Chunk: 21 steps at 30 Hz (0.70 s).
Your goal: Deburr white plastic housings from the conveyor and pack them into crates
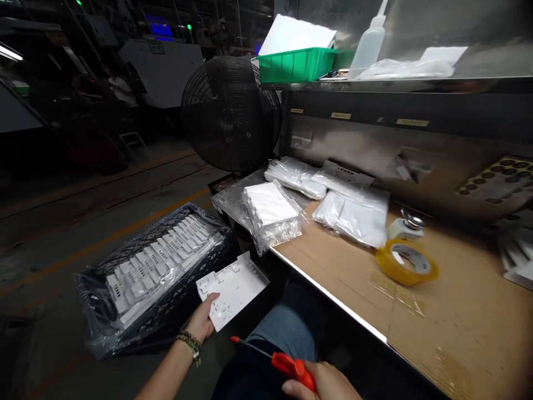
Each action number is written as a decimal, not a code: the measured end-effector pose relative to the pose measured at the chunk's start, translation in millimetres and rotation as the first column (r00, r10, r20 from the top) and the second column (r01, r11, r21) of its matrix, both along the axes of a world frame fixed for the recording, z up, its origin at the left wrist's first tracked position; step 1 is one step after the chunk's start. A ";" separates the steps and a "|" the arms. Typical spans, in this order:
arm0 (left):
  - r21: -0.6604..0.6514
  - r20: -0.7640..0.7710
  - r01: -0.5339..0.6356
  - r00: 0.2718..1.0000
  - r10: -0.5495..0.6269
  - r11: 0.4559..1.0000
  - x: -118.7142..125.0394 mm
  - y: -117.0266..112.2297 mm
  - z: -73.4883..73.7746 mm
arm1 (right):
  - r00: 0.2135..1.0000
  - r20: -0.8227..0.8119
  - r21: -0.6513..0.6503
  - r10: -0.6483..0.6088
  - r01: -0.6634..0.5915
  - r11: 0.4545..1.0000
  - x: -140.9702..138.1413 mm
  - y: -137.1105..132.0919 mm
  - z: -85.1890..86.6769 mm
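Note:
My left hand [202,318] grips a white plastic housing panel [234,291] by its near left edge, thumb on top. Small ribs and posts stand along one side of the panel, which is tilted in the air beside the bench. Low in front of my lap, my right hand [322,382] is wrapped round a red air blow gun [291,369]. Its thin nozzle ends in a red tip and points left, just below the panel without touching it. Left of the panel stands a dark plastic crate [144,330] lined with clear film, holding several similar white panels [156,258] in a row.
On the bench [470,328] lie a wrapped stack of white parts [270,205], clear bags [353,216], a yellow tape roll [387,266] and a small pump bottle [402,229]. Above, a shelf carries a green bin [297,65] and squeeze bottle [367,50]. A large fan [231,114] stands behind.

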<state>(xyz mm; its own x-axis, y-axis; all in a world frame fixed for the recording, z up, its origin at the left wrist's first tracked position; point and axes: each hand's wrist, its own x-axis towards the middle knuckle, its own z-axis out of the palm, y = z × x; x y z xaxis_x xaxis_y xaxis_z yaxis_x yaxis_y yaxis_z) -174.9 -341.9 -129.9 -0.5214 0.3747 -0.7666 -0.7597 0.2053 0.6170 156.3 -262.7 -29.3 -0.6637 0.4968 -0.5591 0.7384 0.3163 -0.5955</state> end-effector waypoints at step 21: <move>0.076 -0.484 0.341 0.834 -0.265 0.937 -25.5 12.8 43.0 | 0.975 -0.103 -0.066 -0.196 0.190 0.980 41.2 32.6 32.8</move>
<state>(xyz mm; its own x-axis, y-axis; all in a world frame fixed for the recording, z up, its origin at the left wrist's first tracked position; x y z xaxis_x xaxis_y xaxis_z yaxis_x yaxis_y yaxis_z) -200.4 -329.2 -86.8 -0.6393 0.6639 -0.3880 -0.2965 0.2527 0.9210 197.4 -230.1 3.5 -0.6163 0.5916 -0.5197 0.7126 0.1381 -0.6878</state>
